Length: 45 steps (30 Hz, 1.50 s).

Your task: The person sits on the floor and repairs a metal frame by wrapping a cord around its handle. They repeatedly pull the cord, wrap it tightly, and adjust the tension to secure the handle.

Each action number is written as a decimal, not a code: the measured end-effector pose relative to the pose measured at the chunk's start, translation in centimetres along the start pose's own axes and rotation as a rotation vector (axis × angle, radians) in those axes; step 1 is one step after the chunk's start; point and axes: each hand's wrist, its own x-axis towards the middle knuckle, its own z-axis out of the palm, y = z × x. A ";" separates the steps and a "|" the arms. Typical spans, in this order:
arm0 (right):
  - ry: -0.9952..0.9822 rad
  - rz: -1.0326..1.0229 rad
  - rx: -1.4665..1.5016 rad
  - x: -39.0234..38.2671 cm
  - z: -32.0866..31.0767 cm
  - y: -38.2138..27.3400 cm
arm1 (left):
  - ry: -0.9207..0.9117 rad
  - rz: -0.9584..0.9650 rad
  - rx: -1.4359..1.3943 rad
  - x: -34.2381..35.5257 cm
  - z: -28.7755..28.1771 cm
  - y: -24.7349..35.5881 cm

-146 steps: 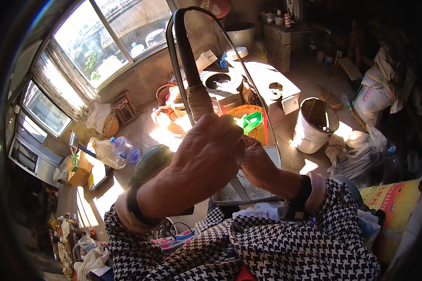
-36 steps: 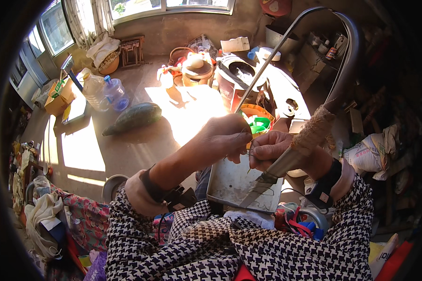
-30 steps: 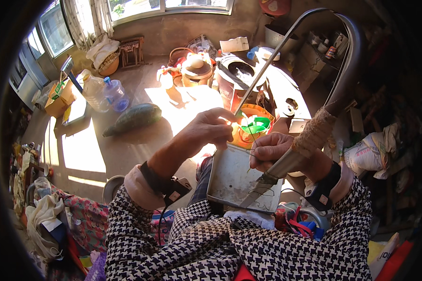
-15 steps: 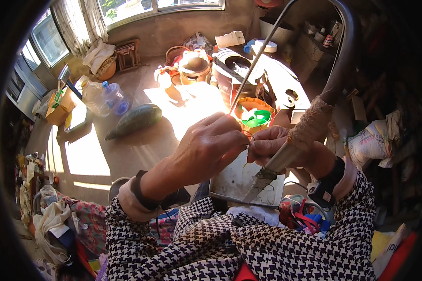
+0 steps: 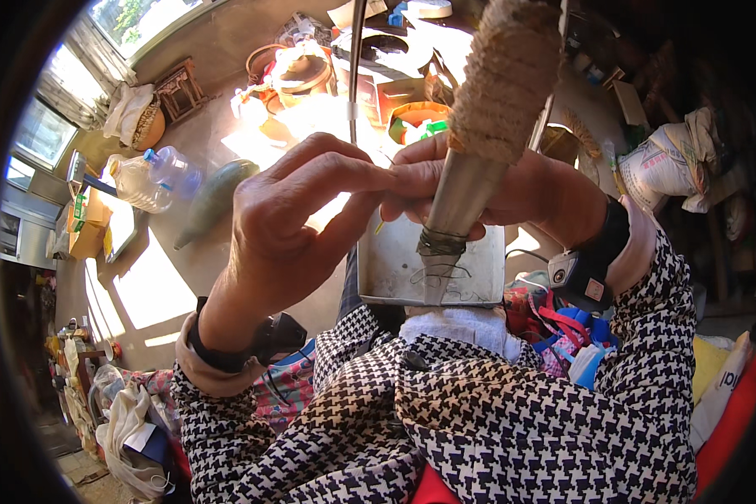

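My left hand (image 5: 298, 214) is closed in a pinch at the middle, its thumb and forefinger meeting the fingertips of my right hand (image 5: 521, 197). A thin strand with a yellowish tip (image 5: 380, 227) pokes out beneath the pinch; its kind is too small to make out. The right fingers are closed too, partly hidden behind a flat metal bar (image 5: 470, 189). Twine wrapping (image 5: 506, 80) covers the bar's upper part, and dark wire (image 5: 442, 244) is wound round its lower end. Below the hands lies a shallow grey metal tray (image 5: 386, 281) at my lap, with loose thin wires in it.
A white cloth (image 5: 466, 328) lies against the tray's near edge. To the left stand clear plastic jugs (image 5: 172, 172), a green gourd-like thing (image 5: 214, 202) and a cardboard box (image 5: 92, 227). An orange-rimmed container (image 5: 418, 113) is beyond the hands; a white sack (image 5: 668, 164) sits at right.
The view has shifted, bringing the wrapped bar nearer and more upright. My left hand has turned, with its fingers spread more over the pinch; both hands stay together.
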 end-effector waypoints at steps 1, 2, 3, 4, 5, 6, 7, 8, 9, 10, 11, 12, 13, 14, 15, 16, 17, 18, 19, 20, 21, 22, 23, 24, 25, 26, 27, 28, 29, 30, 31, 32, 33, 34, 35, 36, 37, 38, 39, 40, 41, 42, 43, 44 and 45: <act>0.047 0.025 -0.017 -0.1 -0.1 0.1 | 0.003 0.006 0.002 0.0 0.2 -0.1; 0.006 0.018 0.028 -0.1 -0.1 0.2 | 0.012 0.010 0.002 0.0 0.2 0.0; -0.037 0.008 0.069 -0.1 -0.3 0.2 | 0.027 0.004 0.000 0.0 0.3 0.0; -0.070 -0.005 0.106 0.0 -0.5 0.2 | 0.054 0.005 -0.022 0.1 0.3 0.1; -0.057 -0.013 0.148 -0.1 -0.6 0.3 | 0.087 -0.005 -0.047 0.0 0.4 0.4; -0.032 -0.014 0.191 -0.3 -0.6 0.4 | 0.122 -0.013 -0.070 0.0 0.5 0.7; -0.010 -0.017 0.230 -0.2 -0.7 0.6 | 0.098 -0.045 -0.098 -0.2 0.2 1.1; -0.022 -0.041 0.279 -0.4 -0.7 0.7 | 0.086 -0.049 -0.102 -0.2 0.1 1.4; -0.031 -0.059 0.366 -0.2 -0.8 0.9 | 0.076 -0.030 -0.111 -0.1 0.0 1.6; -0.036 -0.083 0.394 -0.1 -0.8 1.0 | 0.070 -0.016 -0.121 0.0 -0.1 1.8; -0.041 -0.106 0.424 -0.2 -0.8 1.2 | 0.076 -0.036 -0.187 0.1 0.1 1.9; -0.043 -0.128 0.456 -0.2 -0.8 1.4 | 0.078 -0.040 -0.189 0.1 0.2 2.0; -0.040 -0.171 0.473 -0.3 -0.8 1.6 | 0.057 -0.013 -0.213 0.3 0.2 1.9; -0.015 -0.164 0.451 -0.4 -0.9 1.7 | 0.032 0.009 -0.243 0.4 0.2 1.8; 0.026 -0.161 0.439 -0.4 -0.9 1.9 | 0.031 0.010 -0.271 0.5 0.3 1.7; 0.069 -0.165 0.425 -0.5 -0.9 2.1 | 0.024 0.010 -0.278 0.5 0.3 1.7; -0.039 -0.198 0.440 -0.3 -1.0 2.1 | 0.016 0.008 -0.286 0.5 0.3 1.7; -0.034 -0.194 0.435 -0.3 -1.1 2.0 | 0.003 0.006 -0.297 0.5 0.3 1.8; -0.046 -0.209 0.440 -0.2 -1.1 2.0 | 0.006 0.013 -0.287 0.4 0.2 1.8; -0.082 -0.240 0.446 -0.2 -1.0 1.9 | 0.011 0.012 -0.275 0.4 0.1 1.9; -0.102 -0.242 0.419 -0.1 -0.9 1.9 | 0.020 0.008 -0.269 0.4 0.1 1.9; -0.051 -0.204 0.430 -0.1 -0.8 1.7 | 0.032 0.009 -0.269 0.4 0.2 2.0; -0.018 -0.190 0.446 -0.2 -0.5 1.7 | 0.050 -0.054 -0.284 0.4 0.2 2.0; 0.016 -0.170 0.463 -0.3 -0.2 1.7 | 0.073 -0.112 -0.303 0.5 0.3 1.9; 0.039 -0.185 0.454 -0.2 0.0 1.7 | 0.097 -0.169 -0.322 0.6 0.4 1.8; 0.063 -0.197 0.444 -0.2 0.2 1.7 | 0.085 -0.140 -0.341 0.7 0.4 1.7; 0.087 -0.191 0.415 -0.2 0.2 1.7 | 0.073 -0.109 -0.359 0.8 0.3 1.6; 0.070 -0.204 0.432 -0.1 0.2 1.8 | 0.062 -0.088 -0.384 0.9 0.3 1.5; 0.052 -0.197 0.432 -0.1 0.1 1.8 | 0.030 -0.074 -0.381 0.8 0.2 1.6; 0.017 -0.211 0.433 -0.1 0.0 1.9 | -0.013 -0.046 -0.365 0.8 0.0 1.6; 0.008 -0.212 0.408 -0.1 -0.1 2.0 | -0.040 -0.063 -0.369 0.7 0.0 1.6; 0.004 -0.198 0.387 -0.1 -0.4 2.0 | -0.072 -0.081 -0.385 0.8 -0.1 1.6; -0.016 -0.195 0.362 -0.1 -0.5 2.0 | -0.082 -0.081 -0.401 0.7 -0.2 1.6; -0.062 -0.227 0.347 -0.1 -0.6 2.1 | -0.103 -0.091 -0.419 0.5 -0.2 1.7; -0.052 -0.198 0.379 -0.1 -0.6 2.1 | -0.122 -0.102 -0.444 0.3 -0.3 1.6; -0.040 -0.222 0.367 -0.1 -0.6 2.0 | -0.099 -0.120 -0.495 0.2 -0.3 1.5; -0.035 -0.243 0.345 -0.1 -0.5 1.8 | -0.075 -0.138 -0.552 0.0 -0.2 1.3; -0.042 -0.274 0.333 -0.1 -0.4 1.5 | -0.052 -0.157 -0.609 -0.3 -0.1 1.0; -0.018 -0.260 0.243 -0.1 -0.2 1.2 | 0.020 -0.228 -0.789 -0.6 0.3 0.8; -0.009 -0.257 0.159 -0.1 -0.1 0.7 | 0.045 -0.292 -0.815 -0.9 0.4 0.4; 0.000 -0.255 0.076 -0.1 0.1 0.1 | 0.066 -0.358 -0.837 -1.1 0.5 0.0; 0.015 -0.284 -0.033 -0.2 0.3 -0.4 | 0.087 -0.424 -0.859 -1.3 0.6 -0.4; 0.028 -0.312 -0.141 -0.3 0.5 -0.9 | -0.007 -0.474 -0.823 -1.5 0.5 -0.8; 0.041 -0.340 -0.251 -0.4 0.7 -1.4 | -0.069 -0.511 -0.856 -1.8 0.6 -1.0; 0.040 -0.395 -0.366 -0.3 0.9 -1.9 | -0.138 -0.571 -0.872 -2.0 0.7 -1.1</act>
